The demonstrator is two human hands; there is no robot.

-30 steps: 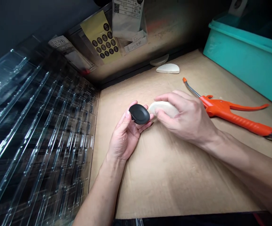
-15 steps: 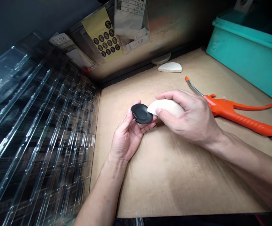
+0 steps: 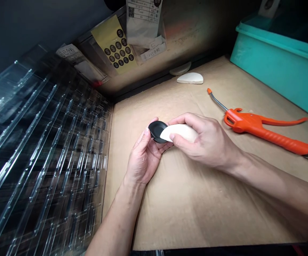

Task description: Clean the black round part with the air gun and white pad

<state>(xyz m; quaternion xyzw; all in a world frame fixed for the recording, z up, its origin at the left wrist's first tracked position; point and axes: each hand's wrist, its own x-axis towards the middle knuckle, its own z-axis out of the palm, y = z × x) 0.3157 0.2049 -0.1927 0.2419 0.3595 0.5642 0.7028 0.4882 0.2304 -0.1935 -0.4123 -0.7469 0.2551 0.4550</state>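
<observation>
My left hand [image 3: 144, 156] holds a small round black plastic part [image 3: 156, 131], dished like a compact lid, between thumb and fingers. A small tab, partly covered by the thumb, sits on its edge. My right hand [image 3: 204, 140] grips a white half-moon pad [image 3: 180, 132], with the thumb on its near face. The pad's tip overlaps the black part's right side; whether it presses on the surface I cannot tell. Both hands are above a cardboard sheet [image 3: 180, 199].
An orange air blow gun [image 3: 263, 128] lies to the right, before a teal bin [image 3: 279, 60]. Another white half-moon pad [image 3: 190, 78] rests at the back, a duller one [image 3: 180, 68] behind it. Stacked clear plastic trays [image 3: 47, 153] line the left. Yellow sticker sheet [image 3: 115, 46] hangs behind.
My right hand has moved left with the white pad, so the pad covers more of the black part. My left hand keeps its hold, and the black part has turned slightly.
</observation>
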